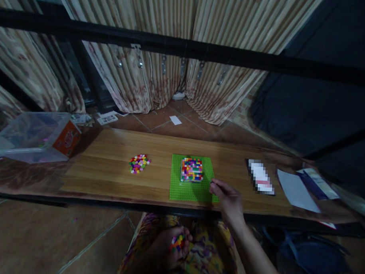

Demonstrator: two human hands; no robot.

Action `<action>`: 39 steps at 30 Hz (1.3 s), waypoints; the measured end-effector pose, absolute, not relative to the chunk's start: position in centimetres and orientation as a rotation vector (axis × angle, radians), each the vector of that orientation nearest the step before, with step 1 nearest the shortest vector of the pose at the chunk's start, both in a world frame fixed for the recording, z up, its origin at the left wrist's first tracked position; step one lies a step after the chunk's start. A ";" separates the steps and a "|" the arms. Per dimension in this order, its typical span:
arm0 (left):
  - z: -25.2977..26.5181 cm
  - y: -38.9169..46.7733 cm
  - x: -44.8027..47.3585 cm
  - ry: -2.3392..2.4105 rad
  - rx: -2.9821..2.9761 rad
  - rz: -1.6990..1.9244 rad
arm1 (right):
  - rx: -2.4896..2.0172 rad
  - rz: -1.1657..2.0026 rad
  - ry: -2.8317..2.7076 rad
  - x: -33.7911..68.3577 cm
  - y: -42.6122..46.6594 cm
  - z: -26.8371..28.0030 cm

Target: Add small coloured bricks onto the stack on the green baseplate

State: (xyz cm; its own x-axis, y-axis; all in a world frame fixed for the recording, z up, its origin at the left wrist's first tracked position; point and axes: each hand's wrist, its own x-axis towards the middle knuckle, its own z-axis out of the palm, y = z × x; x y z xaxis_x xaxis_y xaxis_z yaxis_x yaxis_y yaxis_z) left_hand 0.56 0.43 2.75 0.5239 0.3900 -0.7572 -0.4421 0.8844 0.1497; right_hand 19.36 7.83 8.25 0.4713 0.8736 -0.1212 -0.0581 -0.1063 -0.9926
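Note:
A low block of multicoloured toy bricks [192, 169] stands on a green baseplate [176, 191] on the wooden tabletop. My right hand [230, 198] is over the plate's right edge, thumb and fingertips pinched together; what they hold, if anything, is too small to make out. Down at my lap, my left hand [169, 244] is cupped palm up around a handful of small coloured bricks [178, 241]. Left of the plate lies a loose pile of similar bricks [139, 164] on the wood.
A clear plastic bin [30, 131] with an orange label stands at the far left. To the right lie a phone-shaped item [261, 176] with a blurred face, a white paper sheet [297, 191] and packets [318, 182]. A dark bar crosses above the table [94, 178].

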 end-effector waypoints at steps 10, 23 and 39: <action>3.1 0.8 0.6 0.908 -0.081 0.483 | -1.474 0.783 -0.939 18.8 13.3 7.1; 2.4 0.5 0.4 0.858 -0.071 0.481 | -1.593 0.684 -1.083 18.1 13.6 7.7; 2.7 0.4 0.4 0.873 -0.085 0.502 | -1.460 0.868 -0.946 18.9 13.7 6.7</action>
State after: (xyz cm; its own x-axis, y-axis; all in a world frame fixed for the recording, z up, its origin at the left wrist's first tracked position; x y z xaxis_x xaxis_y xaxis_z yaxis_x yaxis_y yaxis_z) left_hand 0.42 0.42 2.68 0.5344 0.3866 -0.7516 -0.4550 0.8810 0.1297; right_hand 18.90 13.66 6.65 0.4048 0.9144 -0.0047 0.0828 -0.0418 -0.9957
